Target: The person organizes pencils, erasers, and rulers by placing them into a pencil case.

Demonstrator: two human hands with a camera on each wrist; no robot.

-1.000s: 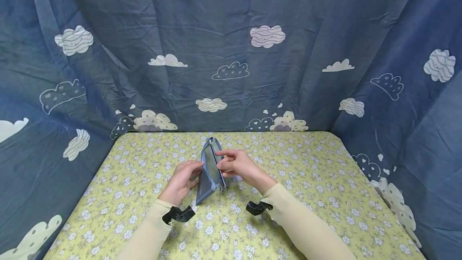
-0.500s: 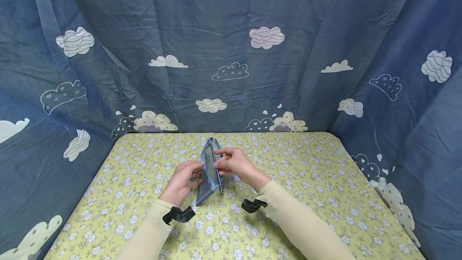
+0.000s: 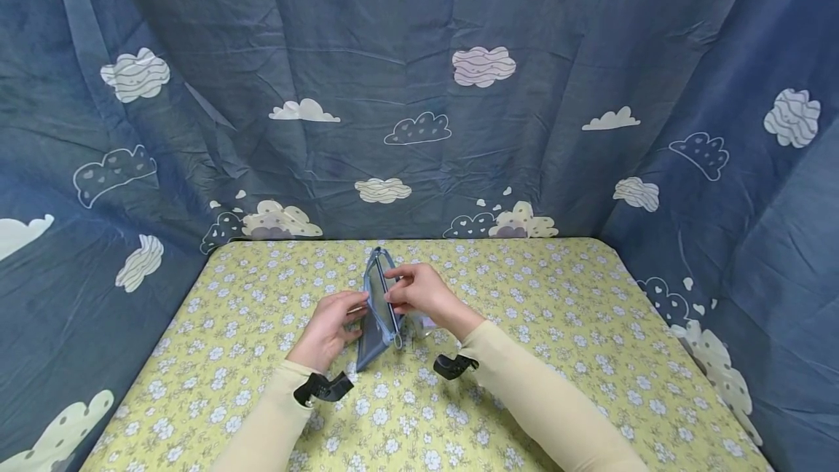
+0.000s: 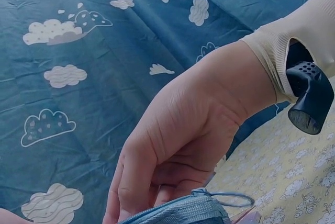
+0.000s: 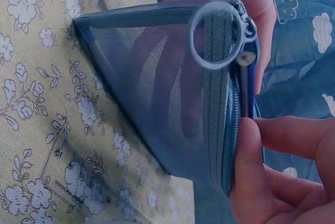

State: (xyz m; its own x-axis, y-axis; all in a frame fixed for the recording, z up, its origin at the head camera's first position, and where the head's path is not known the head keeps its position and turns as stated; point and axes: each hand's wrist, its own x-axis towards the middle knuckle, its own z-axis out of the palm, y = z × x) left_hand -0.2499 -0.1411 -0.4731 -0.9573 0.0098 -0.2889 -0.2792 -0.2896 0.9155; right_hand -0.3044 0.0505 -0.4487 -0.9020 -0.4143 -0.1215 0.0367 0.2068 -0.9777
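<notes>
A blue mesh zip pouch [image 3: 371, 337] stands on its edge with its zipped mouth parted. My left hand [image 3: 331, 326] holds its left side; in the right wrist view those fingers show through the mesh [image 5: 131, 41]. Between the thumb and fingers of my right hand [image 3: 426, 293] is a dark blue pencil [image 5: 248, 88], lying lengthwise along the pouch's mouth. The pencil's blunt end appears beside the zip and its ring pull [image 5: 196, 41]. In the left wrist view, the pouch's zip end [image 4: 193, 211] hides the left fingertips.
A clear plastic set square [image 5: 86, 203] with printed marks lies on the table beside the pouch, partly beneath my right hand in the head view. Yellow floral cloth [image 3: 557, 384] covers the table. A blue cloud-patterned curtain [image 3: 367, 144] encloses the back and sides.
My right hand has shifted left with the pencil, bringing it closer in to the pouch's mouth. The left hand stays nearly still. More of the set square now shows.
</notes>
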